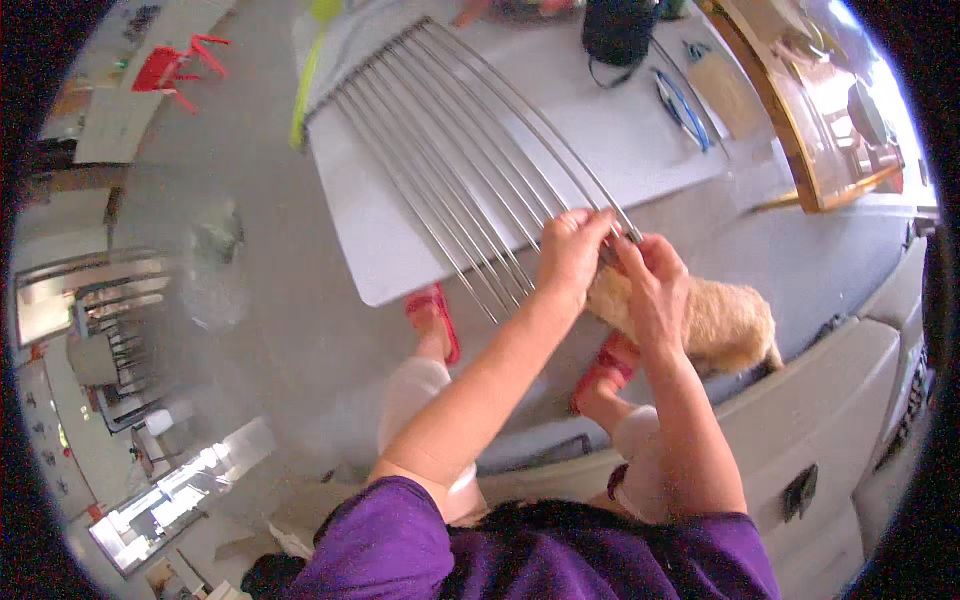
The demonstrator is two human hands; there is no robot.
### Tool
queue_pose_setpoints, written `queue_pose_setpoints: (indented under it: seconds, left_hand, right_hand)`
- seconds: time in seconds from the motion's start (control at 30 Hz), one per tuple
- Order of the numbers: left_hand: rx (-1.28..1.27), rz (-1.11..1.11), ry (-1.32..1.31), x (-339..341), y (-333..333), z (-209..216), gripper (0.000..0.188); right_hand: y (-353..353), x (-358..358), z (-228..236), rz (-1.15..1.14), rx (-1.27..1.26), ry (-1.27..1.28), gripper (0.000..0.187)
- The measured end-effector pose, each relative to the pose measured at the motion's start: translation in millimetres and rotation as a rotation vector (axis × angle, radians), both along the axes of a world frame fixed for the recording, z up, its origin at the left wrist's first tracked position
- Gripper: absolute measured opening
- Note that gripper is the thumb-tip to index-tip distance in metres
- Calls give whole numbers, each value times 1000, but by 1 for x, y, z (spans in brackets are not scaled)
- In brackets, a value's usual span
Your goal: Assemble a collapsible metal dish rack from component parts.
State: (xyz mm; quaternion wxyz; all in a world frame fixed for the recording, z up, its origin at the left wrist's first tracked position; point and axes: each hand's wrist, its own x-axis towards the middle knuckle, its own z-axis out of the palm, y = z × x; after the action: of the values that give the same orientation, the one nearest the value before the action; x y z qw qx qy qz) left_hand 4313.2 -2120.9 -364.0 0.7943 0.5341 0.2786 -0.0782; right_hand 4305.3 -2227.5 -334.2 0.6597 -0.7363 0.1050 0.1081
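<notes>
A metal rack (508,166) of long parallel rods lies across the white tabletop, and its near ends reach past the front edge. At its near right corner, my left hand (570,252) is closed, with thumb and fingertips pinching a rod's end. My right hand (657,285) closes on the same corner, just right of the left one. Fingers cover the exact spot they grip, so any small part there is hidden. Below my hands a tan furry animal (730,325) stands on the floor, its front end hidden by my hands.
On the white table (365,230) are a black cylindrical thing (618,32) with a strap and a blue slim object (683,110). A wood-edged table (800,165) is at right, a pale sofa (810,400) behind. A red stool (165,70) stands far left.
</notes>
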Motion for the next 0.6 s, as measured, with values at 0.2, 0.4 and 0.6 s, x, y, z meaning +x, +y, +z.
queue_pose_setpoints:
  seconds: [0.2,0.4,0.6]
  left_hand:
    - [724,-18,-79,11,36,12,30]
    - [1368,293,-315,95,140,20,22]
    - [1660,170,-379,203,248,-18,30]
  right_hand:
    - [-8,1,-18,-20,93,2,20]
    - [-13,0,-24,5,-11,-23,22]
    - [-4,1,-15,102,-109,92,20]
